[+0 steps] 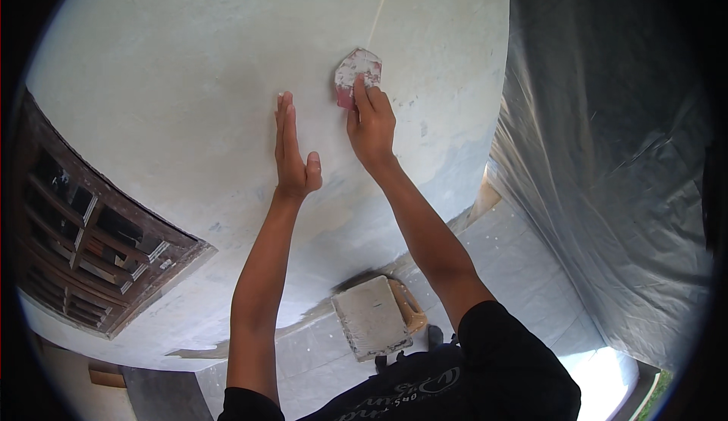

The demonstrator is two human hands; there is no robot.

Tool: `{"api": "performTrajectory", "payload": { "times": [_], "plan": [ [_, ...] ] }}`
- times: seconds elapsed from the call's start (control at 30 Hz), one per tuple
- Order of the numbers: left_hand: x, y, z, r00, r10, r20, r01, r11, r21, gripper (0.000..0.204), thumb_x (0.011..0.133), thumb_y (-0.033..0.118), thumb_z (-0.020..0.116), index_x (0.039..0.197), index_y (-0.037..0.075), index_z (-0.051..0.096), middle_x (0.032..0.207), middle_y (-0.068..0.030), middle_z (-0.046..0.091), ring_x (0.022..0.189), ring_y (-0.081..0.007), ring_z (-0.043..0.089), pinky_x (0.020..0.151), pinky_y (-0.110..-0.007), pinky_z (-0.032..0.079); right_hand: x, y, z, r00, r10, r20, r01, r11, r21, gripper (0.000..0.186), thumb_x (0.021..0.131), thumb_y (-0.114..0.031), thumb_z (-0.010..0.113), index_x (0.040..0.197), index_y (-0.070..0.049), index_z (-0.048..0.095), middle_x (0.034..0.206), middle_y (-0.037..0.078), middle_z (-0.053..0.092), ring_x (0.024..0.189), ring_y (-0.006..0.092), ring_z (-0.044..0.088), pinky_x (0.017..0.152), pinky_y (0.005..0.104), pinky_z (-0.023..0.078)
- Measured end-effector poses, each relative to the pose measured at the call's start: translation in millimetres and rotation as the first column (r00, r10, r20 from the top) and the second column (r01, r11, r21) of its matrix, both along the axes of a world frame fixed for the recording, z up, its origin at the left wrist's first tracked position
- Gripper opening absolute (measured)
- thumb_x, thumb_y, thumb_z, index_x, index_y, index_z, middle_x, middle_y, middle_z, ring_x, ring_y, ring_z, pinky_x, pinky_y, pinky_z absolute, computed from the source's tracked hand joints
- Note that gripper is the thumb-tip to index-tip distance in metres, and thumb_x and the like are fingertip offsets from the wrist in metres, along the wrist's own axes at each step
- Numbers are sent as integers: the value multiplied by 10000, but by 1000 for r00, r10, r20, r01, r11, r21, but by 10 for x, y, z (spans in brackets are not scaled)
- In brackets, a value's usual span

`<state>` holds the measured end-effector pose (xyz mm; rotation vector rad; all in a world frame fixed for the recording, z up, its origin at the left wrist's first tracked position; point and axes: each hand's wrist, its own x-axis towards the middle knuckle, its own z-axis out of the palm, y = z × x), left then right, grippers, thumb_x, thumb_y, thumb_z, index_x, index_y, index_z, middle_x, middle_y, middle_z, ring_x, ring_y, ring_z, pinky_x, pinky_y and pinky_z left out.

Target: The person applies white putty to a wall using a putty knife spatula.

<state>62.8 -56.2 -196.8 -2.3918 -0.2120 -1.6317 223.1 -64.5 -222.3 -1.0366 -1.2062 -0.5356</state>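
The right hand (371,129) is clamped on a flat putty spreader (358,66), its reddish face smeared with white, held high on a pale plastered wall (182,80), closer to the wall's right edge than to its left. The index finger lies extended along the spreader's face, and the blade points upward, away from the wrist. The left hand (294,159) is empty and apart from the right, raised just to its left with the fingers straight up and close together and the thumb set off to the side; a white dab shows at a fingertip, and whether this hand touches the wall cannot be told. A thin cream streak (383,4) runs up the wall from just above the spreader. Toward the wall's lower left corner sits a dark brown wooden window (106,243) with crossing bars. A grey, translucent plastic sheet (607,156) hangs in folds beside the wall's right edge. Near the wall's bottom edge, on the grey floor (523,266) speckled with white, lie a pale, stained rectangular board (370,316) and, partly behind it, a tan container (410,307). Both forearms are bare below a black T-shirt (519,368).
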Motion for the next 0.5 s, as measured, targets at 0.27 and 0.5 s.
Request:
{"api": "performTrajectory", "payload": {
  "times": [0.27,0.5],
  "plan": [
    [-387,-276,42,1000,16,-8,-15,1000,16,705,966,337,374,1537,-47,225,1581,-295,271,1482,-456,241,1204,-565,169,-464,-95,-337,993,114,12,-114,993,12,702,694,88,695,1375,-17,563,845,81,511,751,252,529,631,361,477],
    [-558,-358,10,996,55,-71,-56,998,-13,714,961,336,393,1542,-38,217,1568,-306,289,1476,-446,263,1201,-555,192,-200,-207,-156,996,32,-89,-19,989,145,678,693,124,690,1352,1,587,774,65,485,681,233,496,575,341,444]
  ]
}}
